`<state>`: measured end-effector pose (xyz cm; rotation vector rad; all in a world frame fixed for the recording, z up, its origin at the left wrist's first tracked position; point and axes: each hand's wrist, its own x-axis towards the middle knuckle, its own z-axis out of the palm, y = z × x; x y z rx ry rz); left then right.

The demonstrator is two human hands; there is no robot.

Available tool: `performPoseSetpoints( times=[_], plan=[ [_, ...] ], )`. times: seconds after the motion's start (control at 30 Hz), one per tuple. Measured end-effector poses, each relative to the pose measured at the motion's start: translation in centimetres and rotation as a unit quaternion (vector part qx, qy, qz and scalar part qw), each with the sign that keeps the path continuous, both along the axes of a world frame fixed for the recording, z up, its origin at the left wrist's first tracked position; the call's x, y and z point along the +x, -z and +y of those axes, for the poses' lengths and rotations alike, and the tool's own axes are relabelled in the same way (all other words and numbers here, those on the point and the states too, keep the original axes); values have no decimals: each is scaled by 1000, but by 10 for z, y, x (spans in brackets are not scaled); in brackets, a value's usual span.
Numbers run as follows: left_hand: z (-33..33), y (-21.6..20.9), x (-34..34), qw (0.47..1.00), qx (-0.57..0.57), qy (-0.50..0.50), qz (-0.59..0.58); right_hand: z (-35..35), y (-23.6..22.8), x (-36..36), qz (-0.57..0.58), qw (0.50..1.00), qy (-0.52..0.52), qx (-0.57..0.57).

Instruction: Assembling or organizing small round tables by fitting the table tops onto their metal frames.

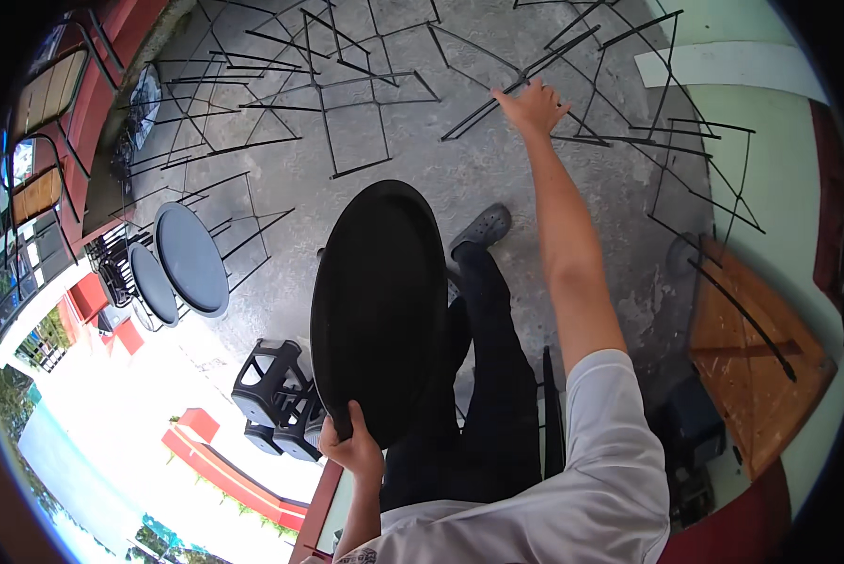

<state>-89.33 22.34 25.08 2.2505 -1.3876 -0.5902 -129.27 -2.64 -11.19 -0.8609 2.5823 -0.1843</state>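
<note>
My left hand point(354, 453) grips the lower rim of a large black oval serving tray point(379, 310), thumb on its face. The tray is held upright in front of my legs and hides part of them. My right arm is stretched far forward. At its end my right hand point(536, 109) is on the dark bars of a folding tray stand point(473, 120), thumb out to the left and fingers curled over; the fingers' undersides are hidden. More thin black metal folding stands point(356, 103) spread across the floor ahead of both hands.
Two grey round-topped tables or trays point(191, 258) stand at left, near stacked black plastic stools point(269, 381). A wooden tabletop point(760, 348) leans against the pale green wall point(760, 160) at right. Wooden-seated chairs point(50, 89) line the far left. The concrete floor point(281, 244) is grey.
</note>
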Motion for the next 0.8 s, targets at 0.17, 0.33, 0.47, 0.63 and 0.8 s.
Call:
performPoseSetpoints(
  times=[0.17, 0.33, 0.47, 0.63, 0.8],
  plan=[
    [29, 2, 24, 1000, 3, -21, -5, 24, -12, 14, 31, 999, 6, -13],
    [71, -24, 67, 991, 19, -105, 86, 107, -63, 51, 34, 998, -18, -46],
    [96, -63, 100, 983, -65, -135, 108, 179, -127, 91, 80, 990, -41, -110],
    [133, -100, 135, 954, -159, -224, 122, 239, -190, 113, -9, 995, -90, -46],
    [160, -111, 152, 918, -221, -300, 136, 269, -174, 127, -85, 987, -137, -29]
  ],
)
